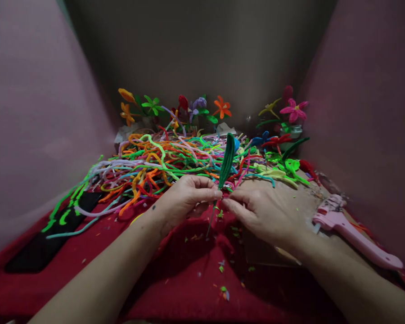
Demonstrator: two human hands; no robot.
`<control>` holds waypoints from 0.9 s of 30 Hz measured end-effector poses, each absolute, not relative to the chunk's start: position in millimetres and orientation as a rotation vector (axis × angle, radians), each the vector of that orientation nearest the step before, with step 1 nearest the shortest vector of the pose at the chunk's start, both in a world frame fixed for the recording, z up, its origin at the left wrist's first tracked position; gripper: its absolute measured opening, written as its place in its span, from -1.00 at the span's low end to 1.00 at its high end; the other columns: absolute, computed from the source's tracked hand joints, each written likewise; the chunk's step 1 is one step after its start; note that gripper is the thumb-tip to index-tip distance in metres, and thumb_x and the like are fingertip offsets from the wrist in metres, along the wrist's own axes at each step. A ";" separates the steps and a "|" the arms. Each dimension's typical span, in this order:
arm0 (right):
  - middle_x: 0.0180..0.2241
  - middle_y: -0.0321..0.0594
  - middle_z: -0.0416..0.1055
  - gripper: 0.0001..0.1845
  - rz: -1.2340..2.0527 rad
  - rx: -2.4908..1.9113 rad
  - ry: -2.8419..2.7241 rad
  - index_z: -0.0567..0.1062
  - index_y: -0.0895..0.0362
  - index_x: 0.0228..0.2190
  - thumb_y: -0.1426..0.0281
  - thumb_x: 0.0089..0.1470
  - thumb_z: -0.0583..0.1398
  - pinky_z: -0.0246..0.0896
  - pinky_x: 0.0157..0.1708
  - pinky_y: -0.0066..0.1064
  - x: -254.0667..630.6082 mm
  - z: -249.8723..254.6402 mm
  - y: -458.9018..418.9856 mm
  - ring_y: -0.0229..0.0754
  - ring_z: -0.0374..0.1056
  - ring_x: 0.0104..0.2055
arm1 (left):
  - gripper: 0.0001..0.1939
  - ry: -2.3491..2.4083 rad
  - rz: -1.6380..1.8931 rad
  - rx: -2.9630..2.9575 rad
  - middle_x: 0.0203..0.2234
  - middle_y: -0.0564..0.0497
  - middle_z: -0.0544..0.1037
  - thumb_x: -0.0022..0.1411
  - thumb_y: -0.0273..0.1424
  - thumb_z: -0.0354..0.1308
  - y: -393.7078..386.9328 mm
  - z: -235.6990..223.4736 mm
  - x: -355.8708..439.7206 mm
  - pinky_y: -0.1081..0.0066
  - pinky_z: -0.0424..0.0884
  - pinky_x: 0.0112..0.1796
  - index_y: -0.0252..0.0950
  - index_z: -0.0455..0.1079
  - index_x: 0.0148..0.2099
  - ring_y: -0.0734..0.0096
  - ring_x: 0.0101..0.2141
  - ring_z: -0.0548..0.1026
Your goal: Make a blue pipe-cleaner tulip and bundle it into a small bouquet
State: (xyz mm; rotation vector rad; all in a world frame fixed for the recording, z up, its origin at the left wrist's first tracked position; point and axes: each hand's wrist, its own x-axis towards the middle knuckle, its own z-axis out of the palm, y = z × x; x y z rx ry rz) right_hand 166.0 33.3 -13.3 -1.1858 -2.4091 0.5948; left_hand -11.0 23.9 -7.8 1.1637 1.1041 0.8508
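Note:
A dark green pipe-cleaner leaf [227, 162] stands upright in front of me, its thin stem pointing down toward the red cloth. My left hand [196, 194] pinches the base of the leaf between thumb and fingers. Close by on the right, my right hand [251, 207] has its fingers pressed together at the stem, just below the left fingertips. Whether the right fingers grip the stem itself or some small piece on it is hidden. Behind both hands spreads a heap of coloured pipe cleaners [185, 155].
Finished pipe-cleaner flowers [293, 110] stand along the back. A pink glue gun [354, 236] lies at the right on a brown board [286, 193]. At the left is a flat black object [50, 245]. Fuzzy scraps [224, 292] dot the red cloth [175, 288]. Pink walls flank both sides.

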 end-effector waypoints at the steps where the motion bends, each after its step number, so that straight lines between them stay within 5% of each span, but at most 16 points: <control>1: -0.53 -0.25 0.36 -0.67 0.871 -1.160 -2.327 0.48 0.18 -0.49 0.26 0.13 0.04 0.02 -0.47 -0.42 164.6 -12.1 31.8 -0.27 0.21 -0.47 | -0.82 1.100 0.864 1.155 -0.77 0.21 0.21 -0.01 -0.37 0.23 23.3 -7.2 -9.5 0.59 -0.07 -0.71 -0.34 0.30 -0.49 0.72 -0.75 0.05; 4: -0.59 -0.29 0.33 -0.67 1.523 -1.106 -2.021 0.46 0.20 -0.51 0.17 -0.03 0.17 0.01 -0.55 -0.46 159.9 -17.7 29.1 -0.31 0.19 -0.55 | -0.82 1.100 0.874 1.168 -0.76 0.19 0.26 0.00 -0.37 0.22 21.9 -5.8 -4.7 0.60 -0.06 -0.72 -0.34 0.31 -0.50 0.72 -0.76 0.07; 7: -0.66 -0.30 0.32 -0.74 1.768 -1.039 -1.768 0.44 0.22 -0.61 0.25 -0.16 0.25 0.03 -0.56 -0.46 156.3 -28.4 28.2 -0.33 0.19 -0.60 | -0.84 1.098 0.858 1.225 -0.77 0.18 0.26 0.01 -0.38 0.22 20.6 -5.0 -1.2 0.61 -0.04 -0.71 -0.35 0.33 -0.49 0.71 -0.75 0.10; 22: -0.51 -0.20 0.49 -0.82 2.166 -0.519 -1.563 0.57 0.24 -0.43 0.36 -0.05 0.26 0.21 -0.50 -0.50 164.5 -37.6 29.3 -0.35 0.32 -0.56 | -0.82 0.819 0.848 1.109 -0.74 0.16 0.23 -0.03 -0.36 0.24 13.5 -6.0 -6.9 0.58 -0.08 -0.68 -0.40 0.39 -0.45 0.72 -0.73 0.05; 27: -0.65 -0.29 0.41 -0.80 2.041 -0.595 -1.563 0.54 0.24 -0.60 0.34 -0.14 0.31 0.12 -0.58 -0.53 163.6 -37.6 31.3 -0.39 0.25 -0.63 | -0.84 0.903 0.886 1.272 -0.63 0.08 0.38 0.00 -0.38 0.23 11.5 -5.8 -6.4 0.57 0.04 -0.63 -0.38 0.47 -0.34 0.67 -0.67 0.18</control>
